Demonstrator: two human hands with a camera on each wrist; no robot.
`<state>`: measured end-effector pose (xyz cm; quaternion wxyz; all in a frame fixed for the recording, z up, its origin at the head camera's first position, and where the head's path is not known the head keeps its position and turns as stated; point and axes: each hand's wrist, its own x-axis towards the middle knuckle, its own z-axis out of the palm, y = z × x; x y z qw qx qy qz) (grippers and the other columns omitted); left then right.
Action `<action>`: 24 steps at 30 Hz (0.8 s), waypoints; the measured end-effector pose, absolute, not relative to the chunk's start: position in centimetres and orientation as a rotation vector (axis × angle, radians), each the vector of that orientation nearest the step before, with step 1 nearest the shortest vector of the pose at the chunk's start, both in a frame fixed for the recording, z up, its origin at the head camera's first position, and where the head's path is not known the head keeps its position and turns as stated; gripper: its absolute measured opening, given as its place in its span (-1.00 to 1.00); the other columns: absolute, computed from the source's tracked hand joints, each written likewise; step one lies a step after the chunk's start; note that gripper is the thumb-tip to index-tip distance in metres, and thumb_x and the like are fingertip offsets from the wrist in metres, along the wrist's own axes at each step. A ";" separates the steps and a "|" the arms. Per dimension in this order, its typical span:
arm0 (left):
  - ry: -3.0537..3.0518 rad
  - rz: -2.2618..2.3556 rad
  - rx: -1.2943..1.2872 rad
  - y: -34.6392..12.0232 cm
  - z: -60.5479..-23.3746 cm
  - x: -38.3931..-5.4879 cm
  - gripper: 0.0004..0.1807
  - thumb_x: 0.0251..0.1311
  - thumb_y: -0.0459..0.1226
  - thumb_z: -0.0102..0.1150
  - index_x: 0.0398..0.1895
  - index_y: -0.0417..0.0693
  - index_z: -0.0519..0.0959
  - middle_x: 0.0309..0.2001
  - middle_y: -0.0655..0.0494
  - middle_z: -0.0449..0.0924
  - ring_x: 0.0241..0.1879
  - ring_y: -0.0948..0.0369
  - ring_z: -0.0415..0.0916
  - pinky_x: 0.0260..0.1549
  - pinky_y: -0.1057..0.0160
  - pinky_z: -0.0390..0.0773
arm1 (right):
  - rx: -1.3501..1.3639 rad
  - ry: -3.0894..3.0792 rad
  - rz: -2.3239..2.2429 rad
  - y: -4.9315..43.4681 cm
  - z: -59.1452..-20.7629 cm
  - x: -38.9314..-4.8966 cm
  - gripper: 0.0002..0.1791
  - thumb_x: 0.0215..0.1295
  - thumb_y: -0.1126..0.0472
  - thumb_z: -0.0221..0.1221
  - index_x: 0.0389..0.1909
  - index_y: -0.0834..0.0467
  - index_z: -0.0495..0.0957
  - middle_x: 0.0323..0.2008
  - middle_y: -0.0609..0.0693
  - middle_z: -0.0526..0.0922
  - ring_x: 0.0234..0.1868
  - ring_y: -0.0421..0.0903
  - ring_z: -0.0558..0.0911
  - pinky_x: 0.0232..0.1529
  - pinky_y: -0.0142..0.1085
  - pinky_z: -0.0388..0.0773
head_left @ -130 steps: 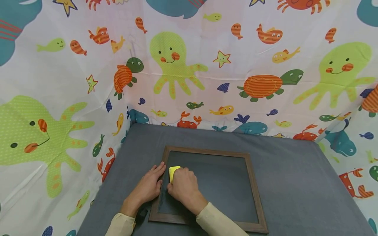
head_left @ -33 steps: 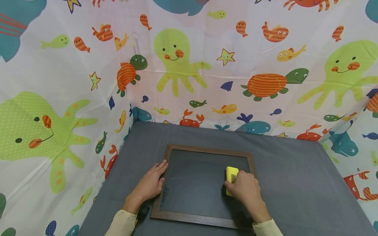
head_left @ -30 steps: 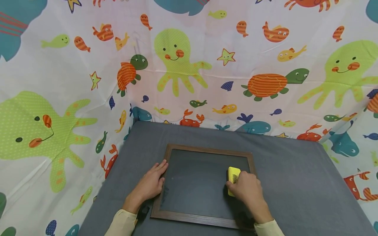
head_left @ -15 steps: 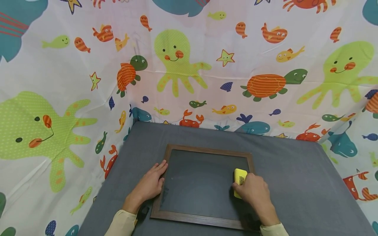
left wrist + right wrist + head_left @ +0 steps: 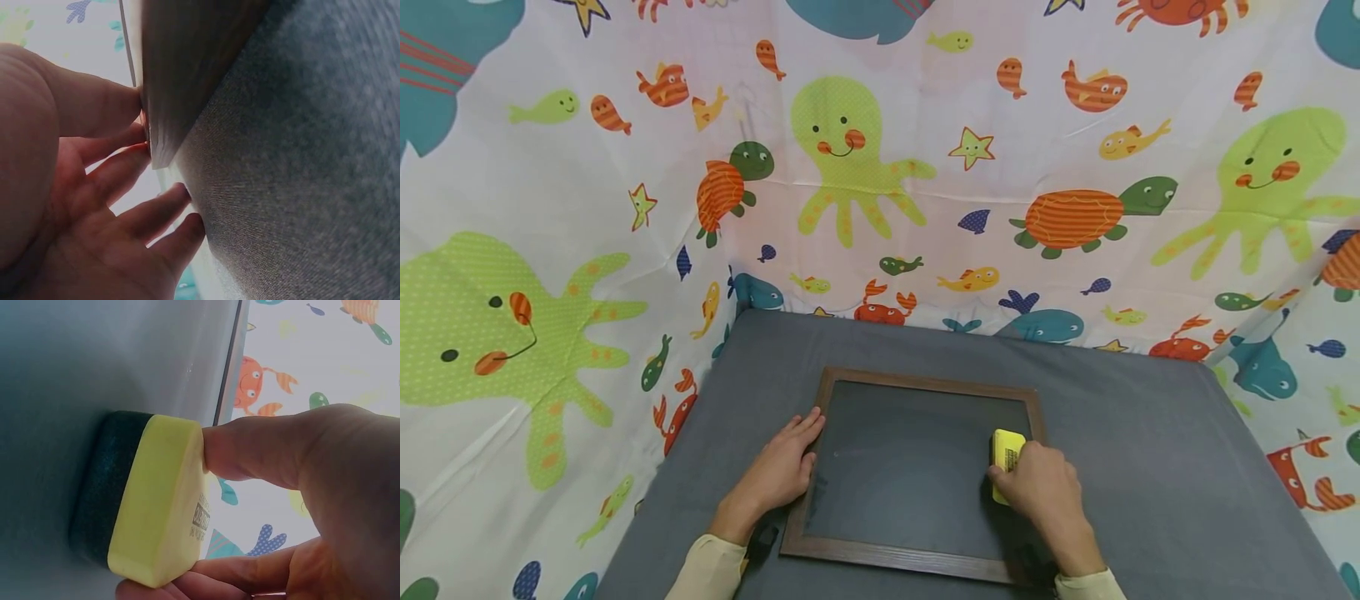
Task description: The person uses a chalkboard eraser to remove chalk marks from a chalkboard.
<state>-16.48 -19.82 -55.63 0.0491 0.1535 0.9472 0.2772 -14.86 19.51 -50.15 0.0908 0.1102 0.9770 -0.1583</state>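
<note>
A blackboard (image 5: 917,467) in a brown wooden frame (image 5: 925,380) lies flat on the grey cloth. My right hand (image 5: 1043,483) grips a yellow eraser (image 5: 1006,454) near the board's right side. In the right wrist view, the dark felt underside (image 5: 109,487) of the eraser faces the board, touching it, with the thumb on one side and fingers on the other. My left hand (image 5: 777,467) rests on the frame's left edge with fingers stretched out. The left wrist view shows the thumb and fingertips (image 5: 128,103) against that edge, holding nothing.
Grey cloth (image 5: 1165,467) covers the table all around the board. A white curtain (image 5: 940,100) printed with sea animals hangs behind it and along both sides. A small dark object (image 5: 762,542) shows beside the left wrist; its kind is unclear.
My right hand has carried the eraser from the board's left side across to its right side. Over the last half second it has barely shifted. The left hand stays at the frame.
</note>
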 end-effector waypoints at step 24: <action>2.885 0.852 0.478 -19.8 -55.6 -16.7 -0.33 0.55 -0.41 0.22 0.67 -0.22 0.34 0.72 -0.09 0.22 0.68 -0.28 0.18 0.52 -0.38 0.35 | 0.155 3.017 -0.390 17.7 -50.3 -13.9 -0.56 0.21 -0.04 0.47 -0.49 0.23 0.54 -0.59 0.05 0.52 -0.60 -0.01 0.53 -0.60 -0.10 0.52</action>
